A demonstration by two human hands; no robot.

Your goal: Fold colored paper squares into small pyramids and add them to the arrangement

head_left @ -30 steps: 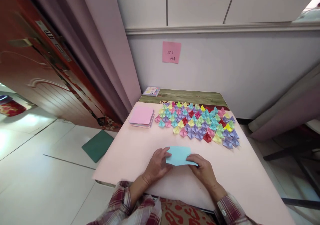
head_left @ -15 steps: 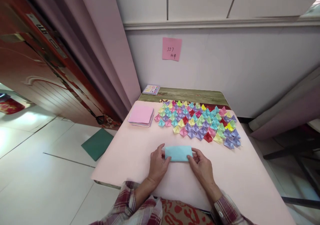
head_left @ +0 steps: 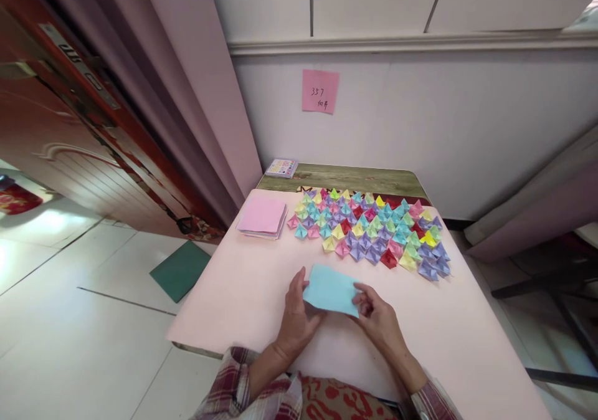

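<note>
A light blue sheet of origami paper is held tilted a little above the pink table cover. Its left edge sits between the fingers and thumb of my left hand. My right hand pinches the right edge, with the thumb underneath and partly hidden. Beyond the sheet, many folded paper pieces in blue, yellow, pink, green, purple and red stand close together in rows. To the left lies a stack of square paper with a pink sheet on top.
The pink-covered table meets the wall at its far end. A packet lies at the back left corner. A pink note is stuck to the wall. On the floor at left lies a green square.
The blue paper now shows a taller face and has tilted, its right side lower. Both thumbs have moved from its front face to below it.
</note>
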